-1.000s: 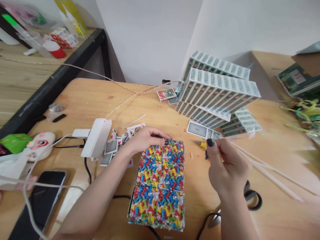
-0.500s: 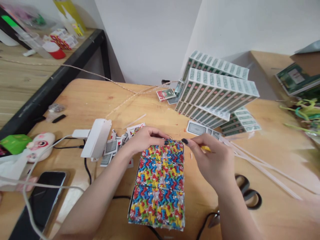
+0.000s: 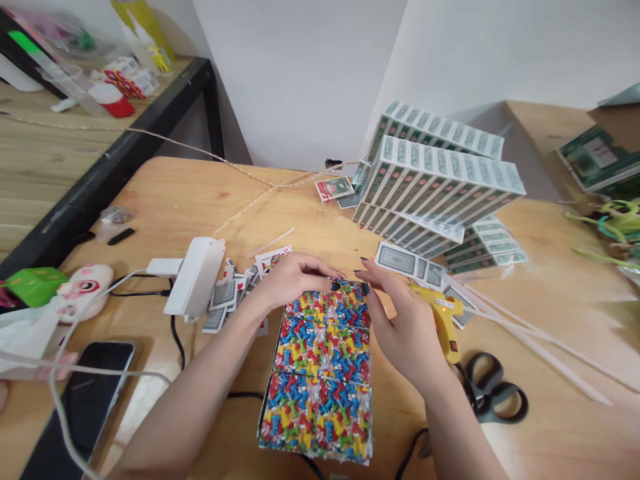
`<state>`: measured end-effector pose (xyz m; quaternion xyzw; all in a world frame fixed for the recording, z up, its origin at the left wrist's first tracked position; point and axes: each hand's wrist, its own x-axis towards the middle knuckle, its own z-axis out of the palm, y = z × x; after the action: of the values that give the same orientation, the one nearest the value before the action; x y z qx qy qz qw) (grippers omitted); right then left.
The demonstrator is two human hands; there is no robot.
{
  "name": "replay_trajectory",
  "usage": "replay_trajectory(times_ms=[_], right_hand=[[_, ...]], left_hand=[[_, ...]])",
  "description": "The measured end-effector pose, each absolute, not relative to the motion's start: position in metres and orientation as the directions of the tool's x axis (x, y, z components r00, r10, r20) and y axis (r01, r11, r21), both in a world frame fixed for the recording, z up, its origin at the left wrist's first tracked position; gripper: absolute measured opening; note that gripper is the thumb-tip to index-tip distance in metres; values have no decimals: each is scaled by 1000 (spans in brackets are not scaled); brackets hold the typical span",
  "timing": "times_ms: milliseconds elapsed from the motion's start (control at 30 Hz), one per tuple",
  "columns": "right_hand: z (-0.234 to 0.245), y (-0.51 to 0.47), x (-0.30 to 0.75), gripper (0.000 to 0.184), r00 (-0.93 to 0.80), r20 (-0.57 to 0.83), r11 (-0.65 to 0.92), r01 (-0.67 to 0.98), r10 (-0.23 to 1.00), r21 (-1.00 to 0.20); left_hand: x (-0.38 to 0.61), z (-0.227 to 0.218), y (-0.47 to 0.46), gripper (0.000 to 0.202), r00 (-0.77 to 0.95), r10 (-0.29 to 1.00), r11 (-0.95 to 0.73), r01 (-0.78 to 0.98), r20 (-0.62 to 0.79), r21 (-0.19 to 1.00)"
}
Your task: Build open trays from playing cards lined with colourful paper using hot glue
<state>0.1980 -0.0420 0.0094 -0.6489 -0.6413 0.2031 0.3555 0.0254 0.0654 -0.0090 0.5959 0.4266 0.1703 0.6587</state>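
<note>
A block (image 3: 320, 373) with a bright pattern of red, blue, yellow and green figures lies before me, its top divided by seams into several panels. At its far left end my left hand (image 3: 295, 280) grips the edge, thumb on top and fingers bent over the far side. My right hand (image 3: 405, 327) is at the far right corner; its thumb touches the edge there while the other fingers stretch out, apart, beyond it. Just right of that hand lies a yellow glue gun (image 3: 445, 310) with a small orange light, partly hidden behind the hand.
Stacked green card boxes (image 3: 440, 180) stand at the back right. Black scissors (image 3: 493, 393) and clear glue sticks (image 3: 540, 350) lie to the right. Loose playing cards (image 3: 225, 293), a white power strip (image 3: 195, 277), cables and a phone (image 3: 80, 407) occupy the left.
My right hand has loosened from a pinch at the far right corner, its fingers now spread. More of the glue gun shows beside it. My left hand keeps its hold on the block.
</note>
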Motion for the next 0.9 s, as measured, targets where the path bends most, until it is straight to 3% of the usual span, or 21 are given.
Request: replay_trajectory(times_ms=[100, 233, 300, 400, 500, 633, 733, 900], right_hand=[[-2, -43, 192, 34, 204, 123, -28, 612, 971, -790], [-14, -46, 184, 30, 331, -34, -151, 334, 943, -930], [-16, -46, 182, 29, 352, -103, -188, 218, 930, -958], [-17, -46, 181, 29, 361, -134, -206, 169, 923, -964], [-20, -47, 181, 29, 353, -82, -162, 202, 932, -966], [-21, -50, 182, 31, 354, 193, 35, 406, 915, -913], [-13, -51, 187, 36, 232, 351, 176, 549, 907, -817], [0, -50, 200, 50, 105, 410, 225, 700, 906, -677]], left_hand=[[25, -8, 65, 17, 580, 746, 180, 297, -327, 938], [24, -7, 64, 16, 581, 764, 92, 334, -281, 938], [24, -7, 63, 16, 585, 765, 66, 346, -270, 936], [24, -5, 63, 15, 590, 762, 58, 352, -269, 934], [24, -4, 63, 14, 590, 757, 83, 338, -279, 938], [25, -5, 64, 14, 592, 753, 107, 322, -288, 941], [25, -7, 63, 15, 588, 751, 123, 323, -301, 938], [24, -8, 64, 16, 592, 748, 121, 322, -300, 939]])
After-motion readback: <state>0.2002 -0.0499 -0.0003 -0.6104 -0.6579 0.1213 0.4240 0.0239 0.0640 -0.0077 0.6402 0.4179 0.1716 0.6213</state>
